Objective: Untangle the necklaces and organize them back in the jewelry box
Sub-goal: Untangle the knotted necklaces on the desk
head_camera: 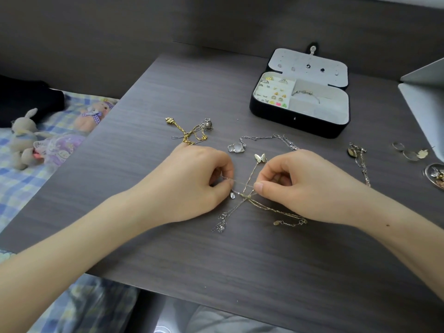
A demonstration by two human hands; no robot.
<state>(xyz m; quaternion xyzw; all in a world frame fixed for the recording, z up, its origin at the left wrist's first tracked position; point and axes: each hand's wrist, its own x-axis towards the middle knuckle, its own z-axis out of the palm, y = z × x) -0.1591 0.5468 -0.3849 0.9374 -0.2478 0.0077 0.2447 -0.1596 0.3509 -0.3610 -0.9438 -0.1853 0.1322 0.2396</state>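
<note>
A knot of thin gold and silver necklaces [247, 197] lies on the dark wooden table [216, 260], with a butterfly pendant [260, 157] at its far end. My left hand [192, 183] and my right hand [305, 186] each pinch a fine chain strand stretched between them just above the knot. A second gold and silver tangle [191, 133] lies behind my left hand. A silver chain with a clear bear pendant [236, 147] curves behind the butterfly. The black jewelry box [299, 116] stands open at the back right, holding rings, earrings and a bracelet.
Another necklace [360, 162] lies right of my right hand, with loose rings [406, 152] and a small dish [436, 174] near the right edge. A laptop [425, 99] stands at the far right. Plush toys [24, 138] lie on a checked bedsheet to the left.
</note>
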